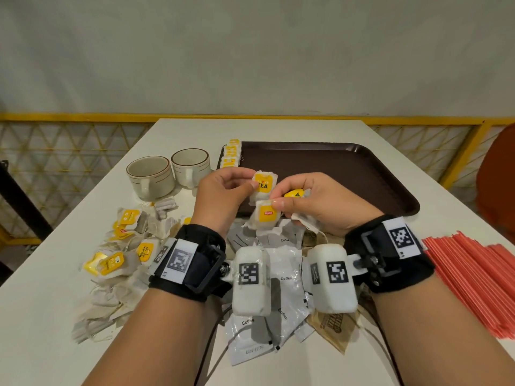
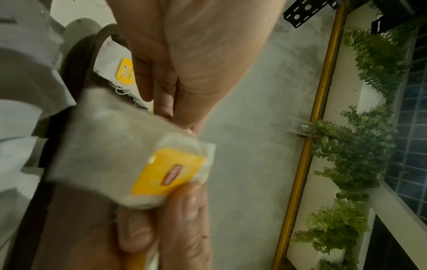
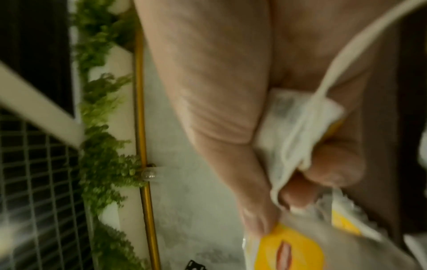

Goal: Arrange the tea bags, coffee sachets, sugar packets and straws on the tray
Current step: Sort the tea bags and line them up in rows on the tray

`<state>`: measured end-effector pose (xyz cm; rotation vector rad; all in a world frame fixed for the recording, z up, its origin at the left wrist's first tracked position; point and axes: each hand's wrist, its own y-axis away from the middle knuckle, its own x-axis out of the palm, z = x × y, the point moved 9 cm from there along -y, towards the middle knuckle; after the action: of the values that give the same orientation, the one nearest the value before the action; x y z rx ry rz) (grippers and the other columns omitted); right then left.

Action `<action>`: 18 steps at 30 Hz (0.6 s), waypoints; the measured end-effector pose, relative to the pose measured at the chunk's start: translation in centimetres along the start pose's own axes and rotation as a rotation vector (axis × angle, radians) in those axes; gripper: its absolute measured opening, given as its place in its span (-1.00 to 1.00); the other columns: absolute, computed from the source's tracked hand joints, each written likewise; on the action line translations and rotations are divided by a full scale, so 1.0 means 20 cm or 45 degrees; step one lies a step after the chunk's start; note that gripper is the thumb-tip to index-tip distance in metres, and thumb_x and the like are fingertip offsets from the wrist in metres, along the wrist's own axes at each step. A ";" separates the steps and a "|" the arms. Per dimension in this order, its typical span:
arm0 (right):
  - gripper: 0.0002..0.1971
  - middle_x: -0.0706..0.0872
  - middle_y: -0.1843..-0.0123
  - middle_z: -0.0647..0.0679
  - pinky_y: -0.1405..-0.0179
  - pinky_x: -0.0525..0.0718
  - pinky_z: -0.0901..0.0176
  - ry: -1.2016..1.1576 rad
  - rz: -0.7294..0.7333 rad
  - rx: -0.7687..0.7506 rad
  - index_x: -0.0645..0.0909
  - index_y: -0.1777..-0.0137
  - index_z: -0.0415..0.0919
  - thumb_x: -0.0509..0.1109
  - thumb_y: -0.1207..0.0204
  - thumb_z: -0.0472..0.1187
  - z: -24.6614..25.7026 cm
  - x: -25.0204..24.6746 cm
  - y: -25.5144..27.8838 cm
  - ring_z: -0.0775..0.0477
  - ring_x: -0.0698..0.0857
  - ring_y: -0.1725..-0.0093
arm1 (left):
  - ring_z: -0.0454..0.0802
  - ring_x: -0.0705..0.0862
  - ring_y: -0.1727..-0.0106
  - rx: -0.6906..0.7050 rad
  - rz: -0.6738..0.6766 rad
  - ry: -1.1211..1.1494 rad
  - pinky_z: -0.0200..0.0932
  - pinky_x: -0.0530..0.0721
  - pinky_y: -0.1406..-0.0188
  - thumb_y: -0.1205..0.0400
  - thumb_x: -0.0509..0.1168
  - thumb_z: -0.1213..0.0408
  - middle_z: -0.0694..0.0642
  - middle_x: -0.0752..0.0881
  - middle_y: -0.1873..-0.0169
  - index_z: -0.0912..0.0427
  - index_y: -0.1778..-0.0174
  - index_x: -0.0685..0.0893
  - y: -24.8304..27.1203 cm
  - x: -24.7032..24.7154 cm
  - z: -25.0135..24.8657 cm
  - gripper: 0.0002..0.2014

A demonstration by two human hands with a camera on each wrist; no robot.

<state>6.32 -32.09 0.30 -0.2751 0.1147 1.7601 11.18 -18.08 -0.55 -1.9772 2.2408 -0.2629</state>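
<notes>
Both hands hover over the near left edge of the brown tray. My left hand pinches a tea bag whose yellow tag reads TEA. My right hand grips a few tea bags; one with a yellow Lipton tag hangs below its thumb. That Lipton bag fills the left wrist view, and the right wrist view shows bags bunched in the curled fingers. A short row of tea bags stands in the tray's far left corner. The rest of the tray is bare.
Loose tea bags lie heaped at the left of the white table. Coffee sachets and brown sugar packets lie under my wrists. Red straws lie at the right. Two cups stand left of the tray.
</notes>
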 end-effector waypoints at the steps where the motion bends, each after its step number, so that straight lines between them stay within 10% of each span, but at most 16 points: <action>1: -0.98 0.75 0.19 -0.15 0.20 0.68 0.24 -0.073 -0.025 0.002 0.71 0.15 -0.24 0.48 -0.44 -0.32 0.00 0.00 -0.01 0.04 0.69 0.25 | 0.02 0.72 0.17 0.004 0.011 -0.014 -0.20 0.71 0.11 -0.52 0.43 0.49 0.27 0.79 0.14 0.10 0.15 0.74 0.00 0.01 0.00 -0.82; 4: -0.96 0.72 0.26 -0.06 0.35 0.57 0.33 -0.136 -0.257 0.001 0.68 0.17 -0.25 0.46 -0.50 -0.36 -0.03 -0.06 -0.03 0.12 0.62 0.35 | -0.01 0.71 0.21 0.021 0.035 -0.033 -0.22 0.71 0.21 -0.53 0.42 0.48 0.29 0.79 0.14 0.11 0.13 0.75 0.01 0.03 -0.02 -0.84; 14: -0.96 0.77 0.00 -0.28 -0.02 0.70 -0.30 -0.028 -0.541 -0.003 0.70 0.15 -0.13 0.48 -0.51 -0.27 -0.06 -0.11 -0.03 -0.21 0.68 0.14 | 0.03 0.76 0.09 0.037 0.064 -0.020 -0.13 0.74 -0.02 -0.51 0.42 0.50 0.22 0.81 0.15 0.12 0.13 0.76 0.01 0.04 -0.02 -0.83; 18: -0.92 0.77 0.00 -0.20 0.09 0.75 -0.07 -0.099 -0.585 -0.005 0.69 0.17 -0.13 0.48 -0.51 -0.30 -0.06 -0.12 -0.03 -0.15 0.73 0.11 | 0.20 0.76 0.01 0.039 0.031 0.006 0.06 0.71 -0.13 -0.55 0.39 0.47 0.34 0.77 0.10 0.10 0.13 0.73 0.01 0.04 -0.02 -0.85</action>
<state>7.43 -34.57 -0.20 -0.2152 -0.0092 1.3127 10.70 -18.77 -0.17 -1.9351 2.2479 -0.2973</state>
